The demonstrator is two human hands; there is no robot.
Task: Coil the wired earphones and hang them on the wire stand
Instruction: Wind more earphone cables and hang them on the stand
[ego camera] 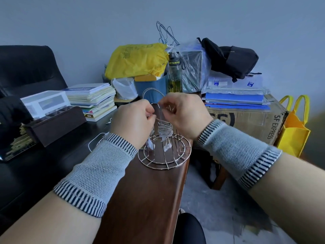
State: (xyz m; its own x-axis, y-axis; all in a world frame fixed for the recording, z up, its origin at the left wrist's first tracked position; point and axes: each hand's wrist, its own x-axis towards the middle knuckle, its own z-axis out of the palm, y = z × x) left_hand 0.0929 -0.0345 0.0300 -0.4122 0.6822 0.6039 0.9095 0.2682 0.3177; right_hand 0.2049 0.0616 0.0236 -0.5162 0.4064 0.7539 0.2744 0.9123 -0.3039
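Both my hands meet over the wire stand (164, 152), which sits on the brown wooden surface (146, 199) near its right-hand edge. My left hand (131, 120) has its fingers curled in a pinch on a thin white cord beside the stand's tall upright loop; my right hand (184, 114) is curled the same way on the other side of that loop, fingertips nipping what looks like the same cord, though the strand between them is too fine to trace fully. The two hands are close together, almost touching across the loop.

A coiled bundle of wired earphones (165, 132) already hangs on the stand between my wrists, wound in tight turns, its white earbuds dangling just above the stand's round base. A second pair of buds hangs lower, partly hidden behind my left hand; whether that set is fully hung I cannot tell. Another loose white cable (95, 140) lies on the dark surface behind my left wrist.

As I read it, the coiling is done and the hanging is in hand: the cord's free end is being hooked or tucked over the loop. The next move calls for a small, slow lift and drop so the loop seats on the wire, then a gentle release, one hand at a time, so the light stand does not tip and the coil does not spring loose.
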